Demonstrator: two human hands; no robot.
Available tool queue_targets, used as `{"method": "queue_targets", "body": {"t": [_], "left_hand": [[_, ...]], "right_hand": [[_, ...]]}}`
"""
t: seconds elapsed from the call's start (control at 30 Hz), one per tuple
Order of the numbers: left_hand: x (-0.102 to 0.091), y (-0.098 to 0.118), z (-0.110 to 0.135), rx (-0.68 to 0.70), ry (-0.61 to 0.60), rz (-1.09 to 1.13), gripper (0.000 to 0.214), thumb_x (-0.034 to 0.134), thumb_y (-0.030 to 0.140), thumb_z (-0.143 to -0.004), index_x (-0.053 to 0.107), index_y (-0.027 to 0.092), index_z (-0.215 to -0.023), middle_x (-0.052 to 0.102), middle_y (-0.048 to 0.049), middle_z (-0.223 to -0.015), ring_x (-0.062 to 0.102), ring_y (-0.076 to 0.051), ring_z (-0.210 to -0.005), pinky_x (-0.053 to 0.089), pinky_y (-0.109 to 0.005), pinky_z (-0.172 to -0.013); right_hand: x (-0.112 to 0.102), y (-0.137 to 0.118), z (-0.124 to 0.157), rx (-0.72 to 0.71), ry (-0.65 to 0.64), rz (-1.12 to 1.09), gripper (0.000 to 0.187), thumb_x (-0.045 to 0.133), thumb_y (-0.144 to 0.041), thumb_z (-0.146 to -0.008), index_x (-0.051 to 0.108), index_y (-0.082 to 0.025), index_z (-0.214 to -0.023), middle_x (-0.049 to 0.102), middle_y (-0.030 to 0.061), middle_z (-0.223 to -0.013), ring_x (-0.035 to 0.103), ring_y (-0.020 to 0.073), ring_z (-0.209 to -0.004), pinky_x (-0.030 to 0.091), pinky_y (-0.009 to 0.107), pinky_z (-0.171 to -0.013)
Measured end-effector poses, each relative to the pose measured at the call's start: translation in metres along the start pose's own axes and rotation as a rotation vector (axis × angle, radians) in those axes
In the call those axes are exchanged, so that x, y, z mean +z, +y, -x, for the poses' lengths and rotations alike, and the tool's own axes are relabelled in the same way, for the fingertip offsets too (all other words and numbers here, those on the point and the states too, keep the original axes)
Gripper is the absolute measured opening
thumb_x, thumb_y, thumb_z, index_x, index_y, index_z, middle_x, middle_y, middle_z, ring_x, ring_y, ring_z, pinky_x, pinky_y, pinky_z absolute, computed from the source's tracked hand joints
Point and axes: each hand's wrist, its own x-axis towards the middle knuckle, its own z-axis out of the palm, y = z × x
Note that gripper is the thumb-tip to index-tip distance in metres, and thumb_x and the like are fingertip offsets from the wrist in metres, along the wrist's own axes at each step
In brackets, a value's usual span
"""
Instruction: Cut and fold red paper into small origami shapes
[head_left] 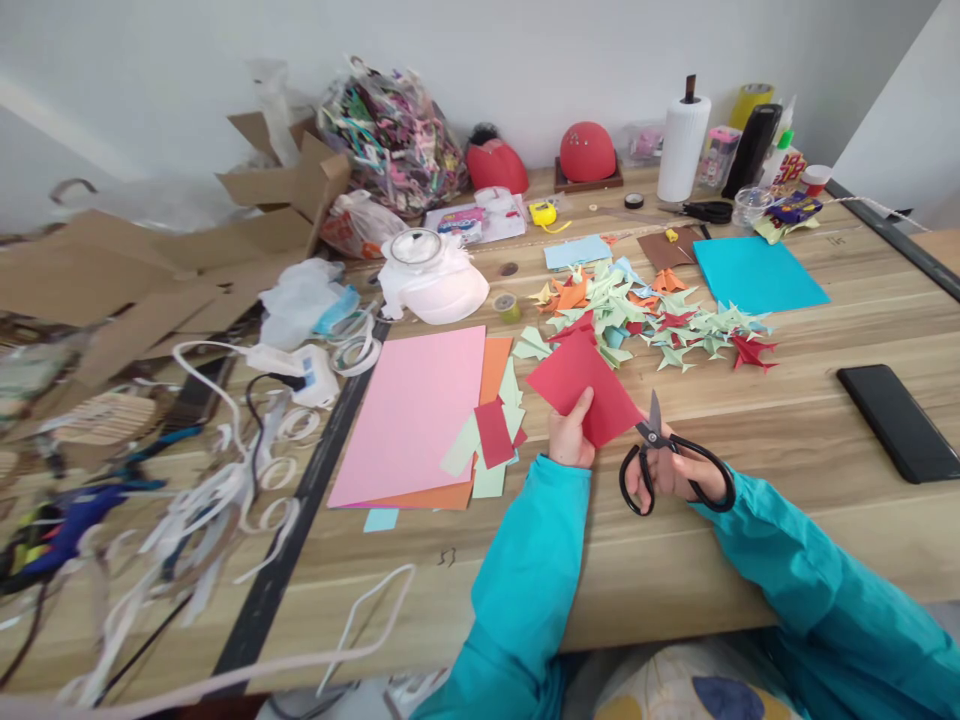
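Note:
My left hand pinches the lower edge of a red paper sheet and holds it just above the wooden table. My right hand grips black-handled scissors, fingers through the loops, blades pointing up at the sheet's right edge. Both sleeves are teal. Behind the sheet lies a heap of small folded paper shapes in green, orange, red and blue.
A pink sheet on orange paper with scraps lies to the left. A blue sheet and a black phone are to the right. Cardboard, tape strips and cables clutter the left side. A paper towel roll, second scissors and bags stand at the back.

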Motion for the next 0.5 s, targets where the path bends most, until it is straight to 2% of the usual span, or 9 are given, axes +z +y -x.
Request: {"method": "queue_targets", "body": {"t": [0.2,0.33,0.5], "left_hand": [[0.0008,-0.0037,0.0001,0.033,0.015,0.01,0.047,0.078,0.03,-0.06,0.064,0.019,-0.103,0.069,-0.0074,-0.1,0.067,-0.02,-0.083,0.056,-0.032,-0.071],[0.0012,-0.0056,0.0,0.092,0.032,-0.041,0.052,0.079,0.032,-0.058,0.063,0.017,-0.105,0.069,-0.0093,-0.102,0.067,-0.02,-0.084,0.056,-0.031,-0.072],[0.0018,-0.0046,0.0019,0.208,0.054,-0.131,0.056,0.078,0.036,-0.059,0.062,0.013,-0.108,0.069,-0.0115,-0.1,0.066,-0.021,-0.089,0.055,-0.029,-0.074]], "right_hand": [[0.0004,0.0063,-0.001,-0.021,-0.021,-0.028,0.076,0.052,-0.055,-0.079,0.021,-0.018,-0.138,0.062,0.0103,-0.087,0.062,0.0184,-0.065,0.048,0.035,-0.058],[0.0008,0.0048,-0.0022,-0.021,-0.014,-0.011,0.078,0.05,-0.06,-0.077,0.021,-0.021,-0.138,0.061,0.0073,-0.083,0.06,0.0174,-0.062,0.048,0.034,-0.056],[0.0032,-0.0009,-0.0043,-0.018,0.01,0.005,0.075,0.043,-0.068,-0.076,0.031,-0.02,-0.132,0.061,0.006,-0.077,0.059,0.0171,-0.059,0.047,0.033,-0.054]]}}
